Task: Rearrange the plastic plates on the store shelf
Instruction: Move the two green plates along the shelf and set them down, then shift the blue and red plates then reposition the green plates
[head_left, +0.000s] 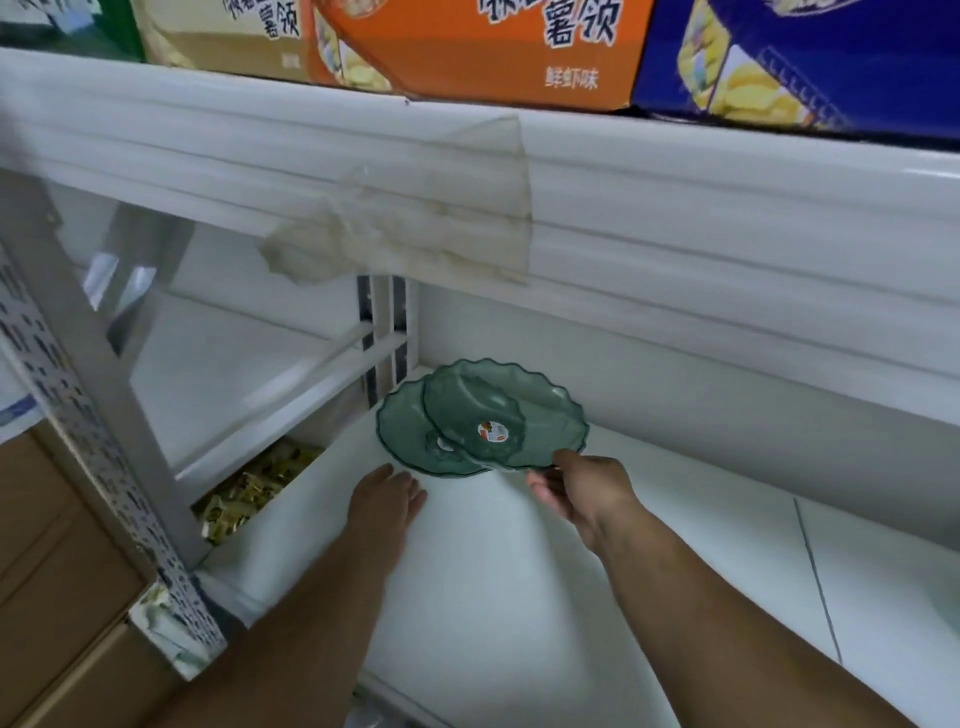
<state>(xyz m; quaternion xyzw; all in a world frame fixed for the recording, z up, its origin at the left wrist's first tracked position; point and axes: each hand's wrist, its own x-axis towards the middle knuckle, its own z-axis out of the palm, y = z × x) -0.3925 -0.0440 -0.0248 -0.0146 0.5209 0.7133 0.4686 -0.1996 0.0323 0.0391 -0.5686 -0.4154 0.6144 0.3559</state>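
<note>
Two translucent green plastic plates with scalloped rims sit toward the back of a white shelf, near the rear corner. The upper plate overlaps the right part of the lower plate and is tilted, its near edge raised. The upper plate has a round white-and-red sticker at its centre; a pale spot also shows through at the lower plate's centre.

Right hand pinches the near rim of the upper plate, fingers curled under the edge, thumb on top. Left hand lies flat and released, palm down on the shelf, just in front of the lower plate, fingertips close to its rim, contact unclear. Both forearms bare, reaching in from the bottom of the view.

Above, the white front edge of the next shelf carries a crumpled clear plastic sleeve. On top of it stand snack cartons: an orange carton, a blue carton, a tan carton. To the left, a grey perforated upright, gold-wrapped packets on a lower level, brown cardboard at far left.
</note>
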